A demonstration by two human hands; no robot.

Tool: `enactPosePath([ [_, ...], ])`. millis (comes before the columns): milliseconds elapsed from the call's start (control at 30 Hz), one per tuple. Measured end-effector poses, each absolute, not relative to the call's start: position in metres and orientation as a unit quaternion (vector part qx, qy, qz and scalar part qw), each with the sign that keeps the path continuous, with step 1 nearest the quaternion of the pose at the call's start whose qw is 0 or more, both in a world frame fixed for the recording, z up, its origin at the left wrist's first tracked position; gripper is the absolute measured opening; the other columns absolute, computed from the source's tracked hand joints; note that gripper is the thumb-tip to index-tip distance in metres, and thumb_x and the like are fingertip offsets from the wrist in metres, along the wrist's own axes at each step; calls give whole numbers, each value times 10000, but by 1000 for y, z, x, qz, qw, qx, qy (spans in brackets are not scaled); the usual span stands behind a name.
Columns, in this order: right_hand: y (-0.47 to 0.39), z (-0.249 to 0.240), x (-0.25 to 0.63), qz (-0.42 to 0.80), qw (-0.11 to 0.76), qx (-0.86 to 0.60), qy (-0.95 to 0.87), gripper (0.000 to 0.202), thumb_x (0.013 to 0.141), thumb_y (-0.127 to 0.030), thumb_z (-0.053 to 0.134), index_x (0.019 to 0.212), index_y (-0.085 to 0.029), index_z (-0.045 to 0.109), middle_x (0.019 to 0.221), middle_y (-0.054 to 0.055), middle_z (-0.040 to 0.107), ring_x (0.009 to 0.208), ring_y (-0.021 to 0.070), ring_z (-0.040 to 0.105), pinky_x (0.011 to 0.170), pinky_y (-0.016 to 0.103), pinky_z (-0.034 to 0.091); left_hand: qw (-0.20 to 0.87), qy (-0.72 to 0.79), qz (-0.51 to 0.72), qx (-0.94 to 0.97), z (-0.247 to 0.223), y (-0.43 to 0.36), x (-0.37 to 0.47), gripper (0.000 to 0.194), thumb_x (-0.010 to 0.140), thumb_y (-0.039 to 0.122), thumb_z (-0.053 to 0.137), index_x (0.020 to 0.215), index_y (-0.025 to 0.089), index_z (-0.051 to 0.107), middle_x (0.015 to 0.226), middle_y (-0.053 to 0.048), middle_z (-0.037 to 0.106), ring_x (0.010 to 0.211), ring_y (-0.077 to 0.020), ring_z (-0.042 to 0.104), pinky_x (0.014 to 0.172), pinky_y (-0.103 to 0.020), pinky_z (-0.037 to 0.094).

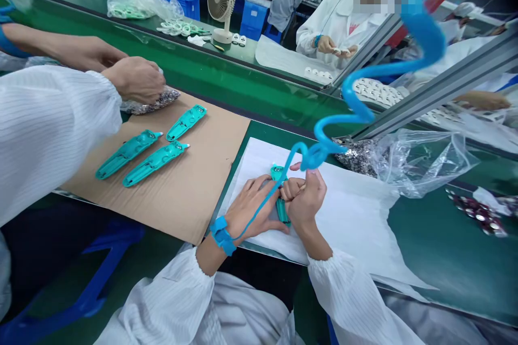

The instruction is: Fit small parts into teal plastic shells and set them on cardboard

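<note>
Teal plastic part (280,194): lying on white sheet (356,215), both hands, left hand (254,207) and right hand (305,197), clamping it; clear bag (421,159) nearby holding small metal pieces (358,155).

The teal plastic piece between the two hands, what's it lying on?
The teal plastic piece lies on a white sheet spread over the green table. The left hand and right hand cover most of it, so its middle stays hidden.

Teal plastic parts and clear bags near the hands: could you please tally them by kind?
Teal parts on the cardboard: 3
Teal part held by both hands, left hand, right hand: 1
Clear bags of small metal pieces: 2
Total: 6
</note>
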State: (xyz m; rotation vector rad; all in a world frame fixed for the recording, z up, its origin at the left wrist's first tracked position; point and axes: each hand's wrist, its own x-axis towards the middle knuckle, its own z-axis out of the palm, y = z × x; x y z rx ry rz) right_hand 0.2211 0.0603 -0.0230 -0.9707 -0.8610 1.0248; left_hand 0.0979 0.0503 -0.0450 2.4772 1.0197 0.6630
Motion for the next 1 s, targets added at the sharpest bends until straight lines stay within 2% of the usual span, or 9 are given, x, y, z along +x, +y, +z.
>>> enactPosePath([
  [200, 61, -26, 222, 439, 673, -448, -392, 340, 936, -520, 504, 817, -204, 544, 386, -126, 205, 313, 51, 128, 323, 165, 171, 201, 367, 267, 868, -47, 49, 98, 740, 769, 612, 714, 1274, 176, 394, 1290, -143, 551, 1306, -331, 455, 1024, -462, 417],
  [333, 62, -27, 220, 428, 664, -465, -400, 375, 929, -564, 501, 826, -207, 548, 375, -124, 230, 300, 56, 147, 310, 174, 179, 216, 362, 294, 858, -53, 49, 99, 999, 717, 569, 785, 1426, 197, 188, 1376, -159, 501, 1315, -334, 450, 1029, -479, 422],
  [467, 62, -25, 217, 416, 632, -494, -428, 445, 914, -638, 479, 835, -207, 557, 385, -114, 267, 307, 63, 209, 321, 185, 216, 236, 360, 307, 849, -56, 49, 100, 1209, 638, 536, 854, 1481, 231, 43, 1423, -179, 460, 1329, -357, 446, 1024, -513, 436],
  [767, 63, -29, 217, 398, 601, -505, -474, 383, 936, -587, 484, 846, -223, 559, 427, -95, 302, 345, 79, 261, 363, 214, 220, 242, 339, 323, 850, -56, 50, 102, 1273, 627, 451, 885, 1482, 212, -27, 1426, -203, 430, 1333, -389, 449, 1039, -550, 458],
  [867, 62, -32, 218, 387, 588, -519, -485, 388, 940, -586, 473, 861, -218, 565, 444, -83, 331, 379, 87, 294, 380, 212, 241, 248, 338, 327, 847, -57, 51, 102, 1216, 653, 454, 868, 1477, 189, 13, 1382, -195, 460, 1289, -374, 488, 1021, -529, 481],
  [1000, 60, -33, 218, 375, 577, -527, -499, 390, 933, -579, 496, 871, -203, 576, 478, -74, 361, 408, 81, 326, 395, 201, 261, 259, 351, 328, 838, -59, 50, 103, 1201, 612, 494, 880, 1464, 178, 94, 1325, -180, 498, 1225, -361, 526, 984, -515, 503],
])
